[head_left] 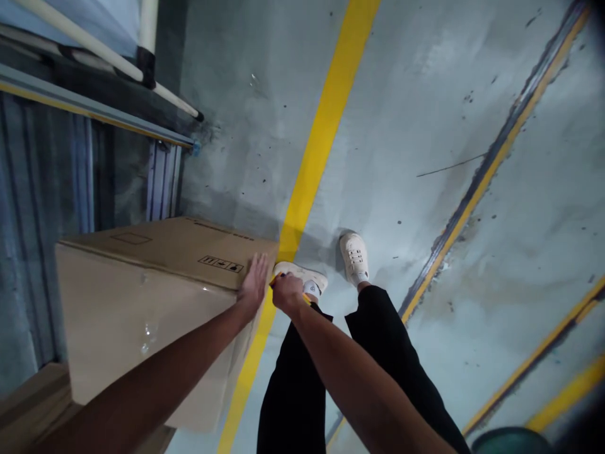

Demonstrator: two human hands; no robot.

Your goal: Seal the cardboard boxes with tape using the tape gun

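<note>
A closed brown cardboard box (142, 302) stands at the left, with printed handling symbols and a strip of clear tape on it. My left hand (255, 279) lies flat on the box near its right edge, fingers stretched out. Just right of that edge, my right hand (288, 294) is closed around a slim yellow tool (307, 299) that looks like a box cutter. Its dark-and-yellow front end points toward the box; most of it is hidden in my fist, and I cannot tell whether the blade touches the cardboard.
Yellow floor tape (326, 126) runs beside the box. My white shoes (353, 255) are on the grey floor right of it. A metal rail (94, 104) and a pale tubular frame (147, 44) stand at upper left. More cardboard (33, 410) lies below the box. A dark green rim (513, 438) shows at lower right.
</note>
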